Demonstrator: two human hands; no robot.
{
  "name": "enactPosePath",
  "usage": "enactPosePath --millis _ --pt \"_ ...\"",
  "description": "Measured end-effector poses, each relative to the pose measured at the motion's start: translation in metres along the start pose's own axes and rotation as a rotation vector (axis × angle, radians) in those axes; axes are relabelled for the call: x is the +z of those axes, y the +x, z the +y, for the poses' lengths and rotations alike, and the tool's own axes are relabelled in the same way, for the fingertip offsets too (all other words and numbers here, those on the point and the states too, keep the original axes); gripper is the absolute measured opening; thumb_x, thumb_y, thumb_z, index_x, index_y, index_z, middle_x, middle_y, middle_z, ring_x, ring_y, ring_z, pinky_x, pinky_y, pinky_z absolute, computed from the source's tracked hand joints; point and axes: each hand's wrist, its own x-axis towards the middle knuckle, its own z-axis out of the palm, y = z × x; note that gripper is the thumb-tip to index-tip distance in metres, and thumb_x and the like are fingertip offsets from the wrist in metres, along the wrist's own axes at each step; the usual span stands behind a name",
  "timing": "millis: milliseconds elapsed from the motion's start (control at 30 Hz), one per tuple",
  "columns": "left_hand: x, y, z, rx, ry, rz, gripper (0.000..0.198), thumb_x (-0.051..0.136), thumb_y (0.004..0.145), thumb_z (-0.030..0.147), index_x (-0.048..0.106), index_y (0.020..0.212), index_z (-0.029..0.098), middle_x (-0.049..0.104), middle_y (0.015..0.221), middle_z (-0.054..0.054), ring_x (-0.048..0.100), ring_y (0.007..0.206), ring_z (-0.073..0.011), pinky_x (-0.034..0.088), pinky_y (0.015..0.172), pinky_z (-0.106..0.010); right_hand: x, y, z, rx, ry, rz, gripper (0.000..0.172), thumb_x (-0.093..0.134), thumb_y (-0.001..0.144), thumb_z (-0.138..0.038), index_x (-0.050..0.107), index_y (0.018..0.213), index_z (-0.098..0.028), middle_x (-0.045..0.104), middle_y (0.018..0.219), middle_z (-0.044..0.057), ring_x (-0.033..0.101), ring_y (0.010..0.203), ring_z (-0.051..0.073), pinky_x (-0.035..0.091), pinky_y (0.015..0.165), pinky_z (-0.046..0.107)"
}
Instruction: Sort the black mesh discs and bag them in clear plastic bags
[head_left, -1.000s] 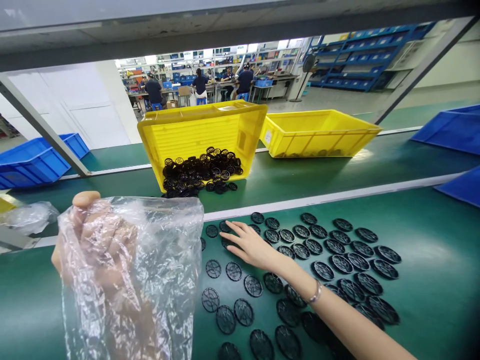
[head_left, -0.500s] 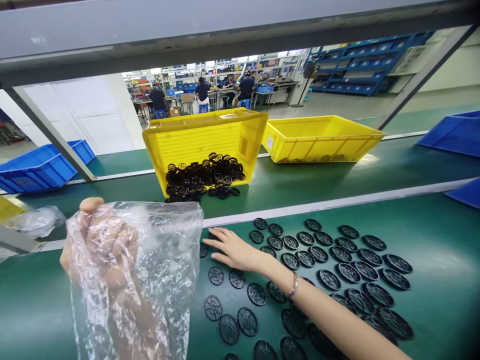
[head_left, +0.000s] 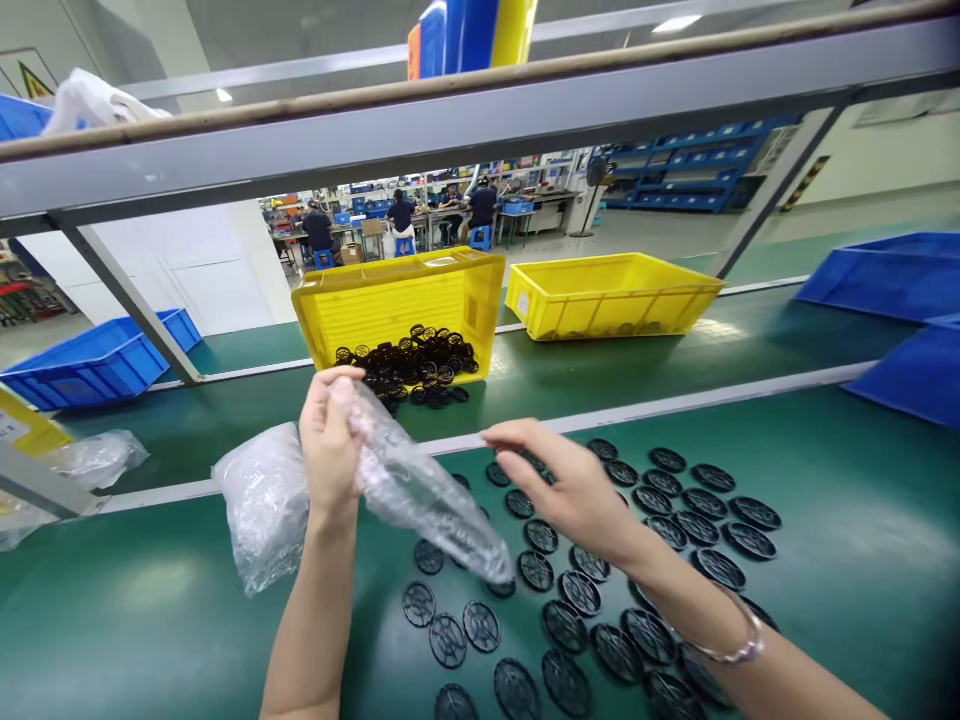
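Across green worktop (head_left: 862, 520), black discs (head_left: 565, 627), left hand (head_left: 328, 445) gripping clear bag (head_left: 420, 490), right hand (head_left: 577, 490) unclenched, people (head_left: 482, 207) seated beyond

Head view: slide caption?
Left hand holds a clear plastic bag; right hand hovers over black spoked discs on a green worktop.

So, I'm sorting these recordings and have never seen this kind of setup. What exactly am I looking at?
There's no machine here: these are a person's own bare hands, seen from a camera worn on the head, looking forward and down. The left hand holds a clear plastic bag. The right hand is above the black spoked discs spread over the green table; I can't tell whether it holds one. A plastic bundle sits beside the left forearm. Behind, a tipped yellow bin has more discs piled at its opening.
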Motion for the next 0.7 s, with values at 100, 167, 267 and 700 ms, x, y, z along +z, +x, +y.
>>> enactPosePath --millis 100,167,267,700 --pt "0.038 0.001 -0.006 0.134 0.340 -0.167 0.010 0.062 0.091 0.029 0.062 0.095 0.021 0.040 0.058 0.007 0.031 0.047 -0.0066 0.027 0.044 -0.020 -0.036 -0.002 -0.046 -0.155 0.121 0.229 0.022 0.049 0.098 -0.018 0.061 0.115 -0.023 0.069 0.101 0.005 0.067 0.096 0.020 0.059 0.083 0.035" --pt "0.064 -0.003 -0.001 0.223 0.529 -0.319 0.009 0.062 0.089 0.024 0.061 0.098 0.021 0.040 0.058 0.007 0.036 0.050 -0.0082 0.031 0.050 -0.022 -0.048 -0.005 -0.066 -0.248 0.071 0.193 0.027 0.047 0.098 -0.015 0.058 0.121 -0.023 0.070 0.107 0.006 0.067 0.103 0.020 0.059 0.088 0.036" --pt "0.096 -0.017 0.012 0.366 0.741 -0.527 0.018 0.062 0.086 0.018 0.060 0.103 0.022 0.042 0.058 0.008 0.042 0.053 -0.0101 0.035 0.056 -0.024 -0.054 -0.006 -0.064 -0.161 -0.134 -0.018 0.029 0.039 0.101 -0.015 0.055 0.125 -0.019 0.067 0.115 0.009 0.064 0.109 0.020 0.056 0.095 0.037" --pt "0.128 -0.058 0.008 0.736 0.925 -0.914 0.015 0.051 0.097 0.024 0.065 0.102 0.021 0.069 0.078 0.000 0.058 0.063 -0.0108 0.041 0.059 -0.022 -0.112 -0.022 -0.014 -0.130 -0.620 -0.108 0.032 0.046 0.100 -0.025 0.058 0.128 -0.015 0.062 0.128 0.014 0.051 0.128 0.028 0.040 0.112 0.052"
